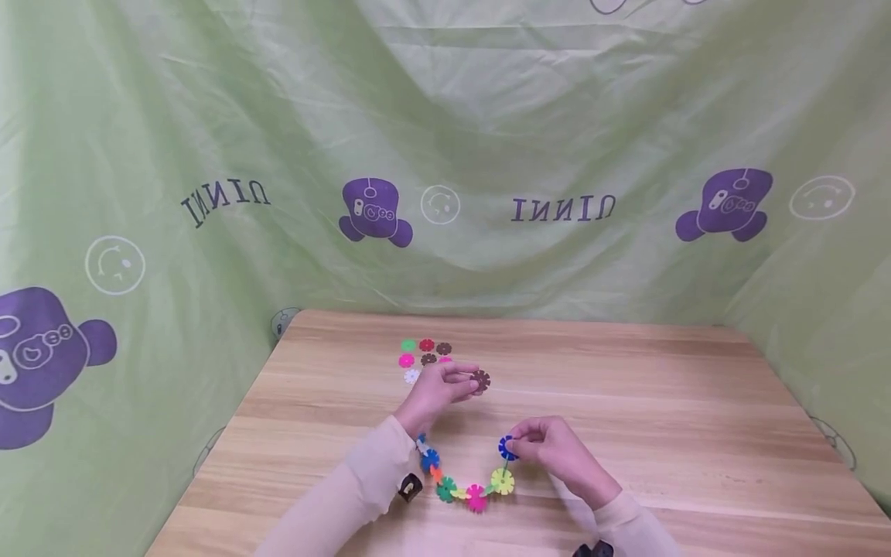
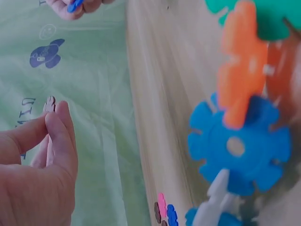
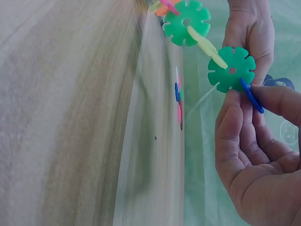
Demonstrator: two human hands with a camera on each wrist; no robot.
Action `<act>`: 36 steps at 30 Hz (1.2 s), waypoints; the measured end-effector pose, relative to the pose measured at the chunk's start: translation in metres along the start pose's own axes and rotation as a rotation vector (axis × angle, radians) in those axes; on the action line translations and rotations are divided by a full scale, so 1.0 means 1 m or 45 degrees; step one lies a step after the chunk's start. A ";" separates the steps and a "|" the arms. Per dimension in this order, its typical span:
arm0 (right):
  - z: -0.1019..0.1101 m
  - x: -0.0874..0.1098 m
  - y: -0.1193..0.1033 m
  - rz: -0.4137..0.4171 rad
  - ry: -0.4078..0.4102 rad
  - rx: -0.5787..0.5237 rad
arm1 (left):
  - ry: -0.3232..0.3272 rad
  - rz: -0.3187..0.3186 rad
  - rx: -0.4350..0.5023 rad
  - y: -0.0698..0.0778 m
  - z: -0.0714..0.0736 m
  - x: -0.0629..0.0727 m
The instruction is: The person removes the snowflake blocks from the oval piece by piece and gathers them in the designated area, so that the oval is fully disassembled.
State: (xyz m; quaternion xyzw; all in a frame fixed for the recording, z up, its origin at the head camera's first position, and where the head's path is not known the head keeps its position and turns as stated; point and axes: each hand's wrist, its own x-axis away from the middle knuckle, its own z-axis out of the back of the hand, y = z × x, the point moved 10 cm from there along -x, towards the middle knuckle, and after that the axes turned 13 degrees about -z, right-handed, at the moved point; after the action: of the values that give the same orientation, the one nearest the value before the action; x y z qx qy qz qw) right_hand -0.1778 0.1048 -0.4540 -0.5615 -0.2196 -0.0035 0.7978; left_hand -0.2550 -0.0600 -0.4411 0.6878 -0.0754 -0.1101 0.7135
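Note:
In the head view my left hand [image 1: 433, 393] pinches a brown notched snowflake disc [image 1: 480, 380] between thumb and fingertips, above the table. My right hand [image 1: 557, 452] pinches a blue notched disc [image 1: 506, 448] at the right end of a chain of linked discs. The chain curves down through a yellow disc [image 1: 503, 482], a pink disc [image 1: 476, 498] and a green disc [image 1: 446, 489], then up towards my left wrist. There its far end is partly hidden. In the right wrist view the blue disc slots into a green disc [image 3: 232, 77] beside my fingertips.
Loose discs lie grouped on the wooden table [image 1: 661, 402] beyond my left hand, among them a green one [image 1: 408, 345], a red one [image 1: 427, 345] and a white one [image 1: 411, 376]. A printed green cloth [image 1: 487, 263] hangs around the table's back and sides.

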 end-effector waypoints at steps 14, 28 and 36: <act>0.000 0.001 0.000 0.009 -0.025 -0.063 | 0.210 0.047 0.019 -0.015 0.033 -0.045; 0.000 0.004 0.004 -0.005 -0.040 -0.066 | 0.364 0.193 0.020 -0.033 0.061 -0.068; 0.001 0.004 0.004 0.001 -0.040 -0.084 | 0.365 0.238 -0.035 -0.049 0.063 -0.080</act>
State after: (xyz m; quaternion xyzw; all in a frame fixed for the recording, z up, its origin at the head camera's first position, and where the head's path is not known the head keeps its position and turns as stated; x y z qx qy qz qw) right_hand -0.1730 0.1083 -0.4558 -0.5876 -0.2316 -0.0017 0.7753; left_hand -0.3506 -0.1016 -0.4836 0.6767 -0.0351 0.0548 0.7334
